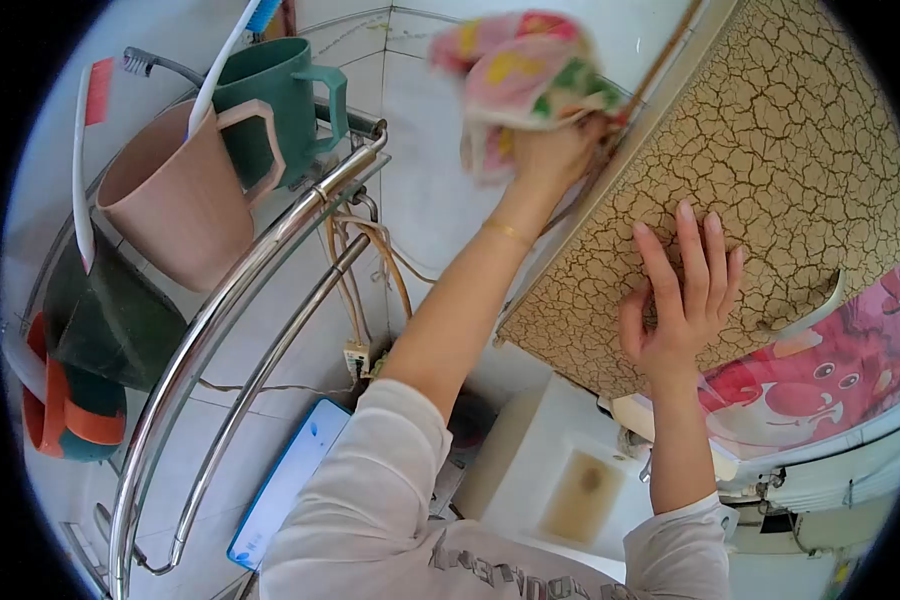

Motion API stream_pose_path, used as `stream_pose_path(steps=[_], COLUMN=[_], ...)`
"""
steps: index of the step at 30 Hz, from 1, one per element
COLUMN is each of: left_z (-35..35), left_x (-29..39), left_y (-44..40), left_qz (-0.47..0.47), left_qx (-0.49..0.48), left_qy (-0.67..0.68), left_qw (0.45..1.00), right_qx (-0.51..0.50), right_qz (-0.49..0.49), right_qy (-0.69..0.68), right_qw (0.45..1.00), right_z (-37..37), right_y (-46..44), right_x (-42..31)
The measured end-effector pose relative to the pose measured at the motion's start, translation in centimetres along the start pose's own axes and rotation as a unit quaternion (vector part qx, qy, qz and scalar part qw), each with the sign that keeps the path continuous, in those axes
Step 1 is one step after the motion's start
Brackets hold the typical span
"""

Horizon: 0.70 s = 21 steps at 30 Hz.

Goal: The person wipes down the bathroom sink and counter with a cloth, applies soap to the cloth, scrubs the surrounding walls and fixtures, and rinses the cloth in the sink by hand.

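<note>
The left hand, partly covered and blurred, grips a soft, bunched cloth patterned in pink, yellow and green in front of white wall tiles; whether the cloth touches them cannot be told. The right hand is open, fingers extended and slightly apart, resting on a flat tan cabinet panel with a dark crackle pattern. To the left, a curved, shiny chrome rail fronts a matte pink cup with an angular handle and a similar green cup.
</note>
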<state>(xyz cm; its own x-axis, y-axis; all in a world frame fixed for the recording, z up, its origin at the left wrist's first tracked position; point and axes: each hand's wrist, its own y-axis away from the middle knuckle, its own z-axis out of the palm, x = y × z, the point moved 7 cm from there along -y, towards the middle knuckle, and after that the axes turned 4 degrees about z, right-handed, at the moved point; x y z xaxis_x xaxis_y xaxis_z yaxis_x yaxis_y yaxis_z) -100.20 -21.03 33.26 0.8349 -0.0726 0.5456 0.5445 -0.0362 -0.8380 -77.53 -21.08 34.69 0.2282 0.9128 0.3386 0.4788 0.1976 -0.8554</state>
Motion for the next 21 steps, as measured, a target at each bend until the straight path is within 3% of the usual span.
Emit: stream_pose_path(steps=[1, 3, 5, 10, 14, 16, 21], left_z=[0.7, 1.4, 1.6, 2.0, -0.7, -1.2, -2.1], left_x=[0.8, -0.4, -1.6, -10.7, -13.1, -14.4, -18.7], left_y=[-1.2, -0.6, 1.1, 12.1, 18.9, 21.2, 26.5], left_qz=[0.075, 0.055, 0.099, 0.016, -0.074, -0.106, -0.147], left_qx=[0.032, -0.011, -0.002, -0.110, -0.181, -0.204, -0.235], left_qy=[-0.079, 0.019, -0.079, -0.129, 0.001, 0.023, -0.024], left_qw=[0.993, 0.998, 0.992, 0.985, 0.981, 0.973, 0.960], right_qx=[-0.004, -0.016, 0.001, 0.005, -0.102, -0.172, -0.205], right_qz=[0.002, 0.007, 0.008, -0.020, -0.046, 0.004, 0.209], right_qy=[-0.001, -0.004, -0.034, -0.148, -0.426, -0.485, -0.501], right_qw=[1.000, 1.000, 0.999, 0.989, 0.898, 0.858, 0.815], right_z=[0.0, -0.2, -0.3, -1.0, 2.4, 5.9, 15.2], right_y=[-0.1, -0.2, -0.1, 1.9, 5.4, 7.7, 12.7], right_x=[0.0, -0.1, 0.2, -3.4, -10.4, -13.1, -15.2])
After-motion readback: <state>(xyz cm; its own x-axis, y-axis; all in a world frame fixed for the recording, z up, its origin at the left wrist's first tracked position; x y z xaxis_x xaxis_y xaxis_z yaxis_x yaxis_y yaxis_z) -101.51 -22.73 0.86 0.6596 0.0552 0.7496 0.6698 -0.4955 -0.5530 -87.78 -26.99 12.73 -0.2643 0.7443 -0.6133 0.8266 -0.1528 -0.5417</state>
